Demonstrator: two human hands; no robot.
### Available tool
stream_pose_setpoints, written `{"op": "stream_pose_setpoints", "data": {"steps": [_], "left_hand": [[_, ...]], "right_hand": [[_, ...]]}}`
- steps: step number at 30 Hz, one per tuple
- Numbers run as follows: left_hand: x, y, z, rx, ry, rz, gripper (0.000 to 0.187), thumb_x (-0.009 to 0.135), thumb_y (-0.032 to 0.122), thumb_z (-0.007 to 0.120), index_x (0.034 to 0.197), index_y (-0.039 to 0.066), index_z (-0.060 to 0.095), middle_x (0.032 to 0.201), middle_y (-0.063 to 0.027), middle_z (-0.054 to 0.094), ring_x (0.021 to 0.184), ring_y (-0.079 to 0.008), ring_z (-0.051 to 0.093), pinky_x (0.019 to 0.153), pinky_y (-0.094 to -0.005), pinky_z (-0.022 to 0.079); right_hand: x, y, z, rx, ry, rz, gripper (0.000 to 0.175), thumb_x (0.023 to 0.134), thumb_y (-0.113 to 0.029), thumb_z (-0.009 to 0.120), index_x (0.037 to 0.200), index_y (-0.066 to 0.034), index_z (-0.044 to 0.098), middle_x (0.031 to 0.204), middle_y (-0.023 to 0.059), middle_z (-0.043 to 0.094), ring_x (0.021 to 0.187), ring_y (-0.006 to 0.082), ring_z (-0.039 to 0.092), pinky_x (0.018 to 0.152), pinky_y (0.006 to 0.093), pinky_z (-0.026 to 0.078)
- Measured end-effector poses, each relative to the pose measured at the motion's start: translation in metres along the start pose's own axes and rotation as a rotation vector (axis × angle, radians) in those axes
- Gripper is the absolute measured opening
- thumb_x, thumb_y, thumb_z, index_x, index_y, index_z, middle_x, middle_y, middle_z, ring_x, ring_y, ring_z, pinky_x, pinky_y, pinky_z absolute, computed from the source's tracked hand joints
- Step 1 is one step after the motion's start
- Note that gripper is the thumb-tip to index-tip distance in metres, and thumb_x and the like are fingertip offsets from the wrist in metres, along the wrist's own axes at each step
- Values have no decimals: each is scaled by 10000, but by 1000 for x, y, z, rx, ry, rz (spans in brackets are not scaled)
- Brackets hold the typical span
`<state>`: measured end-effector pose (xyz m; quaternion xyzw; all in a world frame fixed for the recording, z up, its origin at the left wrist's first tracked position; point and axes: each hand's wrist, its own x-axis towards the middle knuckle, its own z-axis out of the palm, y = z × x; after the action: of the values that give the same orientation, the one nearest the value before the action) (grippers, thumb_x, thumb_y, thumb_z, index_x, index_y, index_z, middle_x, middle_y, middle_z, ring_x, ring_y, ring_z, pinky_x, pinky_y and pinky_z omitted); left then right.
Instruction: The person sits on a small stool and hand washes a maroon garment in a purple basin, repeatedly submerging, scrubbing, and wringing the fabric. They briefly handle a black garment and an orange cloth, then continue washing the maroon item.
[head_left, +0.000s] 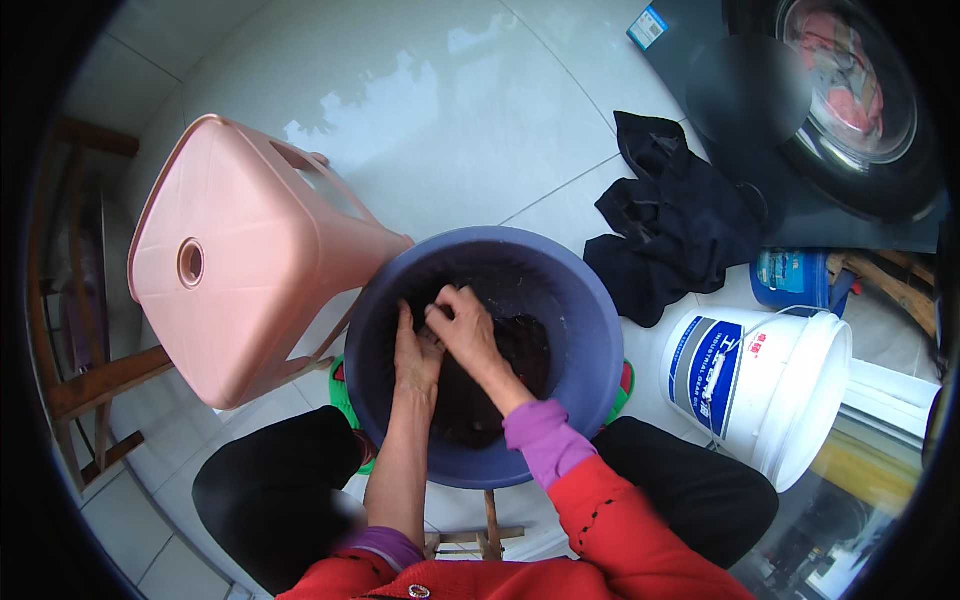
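A blue-purple plastic basin (592, 330) stands on the floor between my knees. Dark wet cloth (472, 397) lies in it, with a little liquid showing at the far side. Inside the basin, my left hand (418, 352) is turned palm up with its thumb raised. Its fingertips are lost against the dark cloth, so its grip is unclear. My right hand (465, 326) bends over the left palm and touches it. Its fingers are curled closed on a part of the dark cloth.
A pink plastic stool (247, 225) is close at the left. At right are a black garment (675, 225) on the tiles, a white gear-oil bucket (772, 382), a blue bucket (787, 277) and a front-loading washing machine (817, 202) with laundry behind its door. A wooden frame (112, 382) stands far left.
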<state>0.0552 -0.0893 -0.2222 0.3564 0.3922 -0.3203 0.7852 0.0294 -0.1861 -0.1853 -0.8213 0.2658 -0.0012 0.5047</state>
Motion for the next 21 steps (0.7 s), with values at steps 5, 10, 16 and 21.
{"op": "stream_pose_setpoints", "data": {"steps": [5,10,16,21], "left_hand": [[-11,2,-1,-58,-249,-30,357,858,423,575,944,78,609,803,-36,599,652,-146,563,636,-264,486],[1,-16,10,-63,72,-30,238,887,289,570,926,55,598,872,-41,612,772,-155,591,709,-281,495],[-13,-20,-4,-369,-439,118,259,907,326,513,948,83,593,841,-16,580,754,-148,552,657,-283,467],[-8,-18,14,124,7,2,283,921,301,487,1018,56,590,915,-30,607,842,-146,580,740,-296,490]], "right_hand": [[-38,-38,5,-22,76,-291,131,740,-136,614,721,-38,528,736,157,511,701,352,545,601,428,430],[2,-17,2,-105,308,77,131,824,-149,551,827,-40,479,767,198,525,705,401,543,588,474,423],[-34,-46,4,-27,40,-120,200,841,-227,577,921,-70,483,860,197,532,742,420,557,609,498,457],[0,-1,-9,-300,352,-156,234,866,-295,548,798,-81,483,705,171,548,611,395,560,503,486,439]]}}
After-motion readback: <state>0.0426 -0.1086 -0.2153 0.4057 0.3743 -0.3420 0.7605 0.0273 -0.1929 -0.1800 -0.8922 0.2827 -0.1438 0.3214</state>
